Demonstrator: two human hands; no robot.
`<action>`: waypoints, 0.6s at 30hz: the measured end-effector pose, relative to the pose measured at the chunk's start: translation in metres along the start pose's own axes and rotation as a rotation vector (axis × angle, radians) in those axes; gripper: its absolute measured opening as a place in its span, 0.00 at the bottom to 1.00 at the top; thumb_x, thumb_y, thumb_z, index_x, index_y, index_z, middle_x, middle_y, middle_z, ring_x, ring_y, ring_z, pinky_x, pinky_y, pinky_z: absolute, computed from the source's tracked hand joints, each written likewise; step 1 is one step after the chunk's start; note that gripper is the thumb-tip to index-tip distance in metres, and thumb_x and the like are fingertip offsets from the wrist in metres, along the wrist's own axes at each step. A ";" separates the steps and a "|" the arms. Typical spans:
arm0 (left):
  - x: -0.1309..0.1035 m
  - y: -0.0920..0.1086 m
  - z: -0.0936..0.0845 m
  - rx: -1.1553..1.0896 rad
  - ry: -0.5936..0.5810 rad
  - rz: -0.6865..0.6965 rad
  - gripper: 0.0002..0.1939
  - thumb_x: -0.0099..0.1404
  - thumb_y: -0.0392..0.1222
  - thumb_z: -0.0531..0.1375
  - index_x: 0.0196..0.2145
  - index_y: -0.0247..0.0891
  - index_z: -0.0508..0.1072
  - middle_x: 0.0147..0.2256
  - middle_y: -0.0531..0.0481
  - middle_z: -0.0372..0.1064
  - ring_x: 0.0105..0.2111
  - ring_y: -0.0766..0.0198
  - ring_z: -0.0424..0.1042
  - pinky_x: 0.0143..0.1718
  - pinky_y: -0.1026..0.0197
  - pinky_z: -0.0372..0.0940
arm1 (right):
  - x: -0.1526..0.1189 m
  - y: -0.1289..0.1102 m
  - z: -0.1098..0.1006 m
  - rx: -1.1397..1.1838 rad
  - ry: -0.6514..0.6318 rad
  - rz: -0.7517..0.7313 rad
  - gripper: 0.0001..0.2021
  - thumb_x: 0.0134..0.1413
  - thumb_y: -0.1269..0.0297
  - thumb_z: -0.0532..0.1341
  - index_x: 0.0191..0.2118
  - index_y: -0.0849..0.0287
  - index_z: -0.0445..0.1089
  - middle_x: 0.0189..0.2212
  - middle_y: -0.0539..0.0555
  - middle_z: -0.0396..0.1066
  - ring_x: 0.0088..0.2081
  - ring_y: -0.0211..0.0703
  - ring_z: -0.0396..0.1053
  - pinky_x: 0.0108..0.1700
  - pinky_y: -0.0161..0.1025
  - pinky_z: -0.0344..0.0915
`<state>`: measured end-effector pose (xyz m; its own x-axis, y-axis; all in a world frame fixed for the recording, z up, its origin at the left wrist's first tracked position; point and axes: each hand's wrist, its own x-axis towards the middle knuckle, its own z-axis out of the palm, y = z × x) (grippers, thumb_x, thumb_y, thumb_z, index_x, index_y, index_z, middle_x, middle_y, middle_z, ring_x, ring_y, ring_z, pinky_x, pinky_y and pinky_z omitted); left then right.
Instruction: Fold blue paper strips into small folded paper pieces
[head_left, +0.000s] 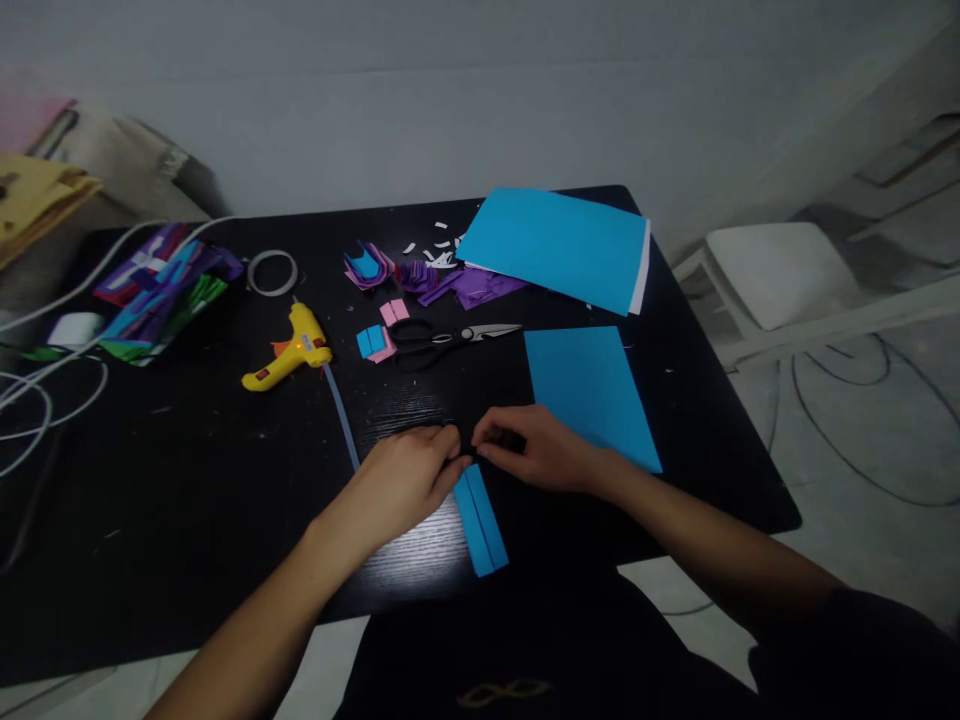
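A blue folded paper strip [481,522] with a lengthwise seam lies slanted on the black table in front of me. Over its far end is my left hand [420,468], fingers and thumb closed on the paper and covering that part. Just right of it, my right hand [529,447] is curled with thumb and forefinger tips close together; whether anything is pinched there is too small to make out. Under the right forearm lies a flat blue paper sheet [589,385]. Scissors with black handles [442,340] rest beyond both hands.
A yellow glue gun [304,345] with a glue stick lies left, near a tape roll [272,272]. Small folded paper pieces [370,341], white scraps [442,258] and purple paper [487,288] lie farther back, beside stacked blue sheets [559,240]. White cables [45,385] cross the left side.
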<state>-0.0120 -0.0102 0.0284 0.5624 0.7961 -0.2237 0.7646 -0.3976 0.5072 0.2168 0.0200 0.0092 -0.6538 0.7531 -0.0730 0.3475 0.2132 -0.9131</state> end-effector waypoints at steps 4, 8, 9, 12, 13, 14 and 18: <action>0.001 -0.003 0.001 -0.025 0.006 0.001 0.11 0.78 0.44 0.54 0.39 0.39 0.71 0.34 0.49 0.75 0.34 0.57 0.76 0.34 0.58 0.63 | 0.001 0.002 0.001 0.011 0.007 0.002 0.03 0.65 0.68 0.63 0.41 0.58 0.75 0.33 0.50 0.77 0.32 0.38 0.72 0.36 0.35 0.67; 0.003 -0.005 0.003 -0.005 0.027 -0.019 0.11 0.78 0.45 0.55 0.38 0.40 0.71 0.33 0.50 0.75 0.31 0.57 0.76 0.31 0.58 0.60 | 0.001 0.003 0.002 0.014 0.019 0.009 0.03 0.64 0.69 0.64 0.40 0.58 0.75 0.33 0.50 0.77 0.32 0.38 0.72 0.36 0.35 0.67; 0.003 -0.005 0.004 0.000 0.036 -0.019 0.11 0.78 0.45 0.55 0.38 0.40 0.71 0.32 0.50 0.75 0.31 0.57 0.76 0.30 0.58 0.60 | 0.001 0.003 0.002 0.013 0.020 0.012 0.03 0.64 0.69 0.64 0.40 0.58 0.76 0.33 0.50 0.77 0.32 0.38 0.72 0.36 0.35 0.67; 0.003 -0.006 0.005 0.000 0.055 -0.010 0.12 0.78 0.45 0.54 0.37 0.40 0.71 0.31 0.51 0.74 0.29 0.58 0.75 0.30 0.58 0.59 | 0.001 0.003 0.003 0.017 0.019 0.018 0.03 0.64 0.70 0.64 0.40 0.58 0.76 0.32 0.50 0.77 0.32 0.38 0.72 0.36 0.35 0.67; 0.003 -0.006 0.005 0.000 0.057 -0.009 0.13 0.78 0.45 0.54 0.37 0.40 0.71 0.30 0.51 0.74 0.29 0.59 0.75 0.30 0.58 0.58 | 0.002 0.003 0.003 0.019 0.019 0.018 0.03 0.64 0.70 0.64 0.40 0.58 0.76 0.33 0.50 0.77 0.32 0.38 0.72 0.36 0.35 0.67; 0.004 -0.006 0.005 0.001 0.059 -0.011 0.13 0.78 0.45 0.53 0.36 0.40 0.71 0.30 0.51 0.74 0.29 0.59 0.75 0.29 0.58 0.58 | 0.002 0.003 0.003 0.020 0.018 0.017 0.03 0.64 0.70 0.64 0.40 0.58 0.76 0.33 0.50 0.77 0.33 0.38 0.73 0.36 0.35 0.67; 0.004 -0.007 0.004 -0.005 0.053 -0.036 0.13 0.77 0.46 0.54 0.36 0.40 0.72 0.30 0.50 0.74 0.29 0.58 0.75 0.29 0.58 0.58 | 0.002 0.002 0.003 0.012 0.019 0.019 0.03 0.64 0.70 0.64 0.40 0.58 0.76 0.33 0.50 0.77 0.32 0.38 0.73 0.37 0.35 0.68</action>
<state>-0.0131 -0.0060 0.0204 0.5169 0.8329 -0.1976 0.7824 -0.3660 0.5039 0.2144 0.0198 0.0057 -0.6344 0.7686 -0.0830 0.3517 0.1913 -0.9163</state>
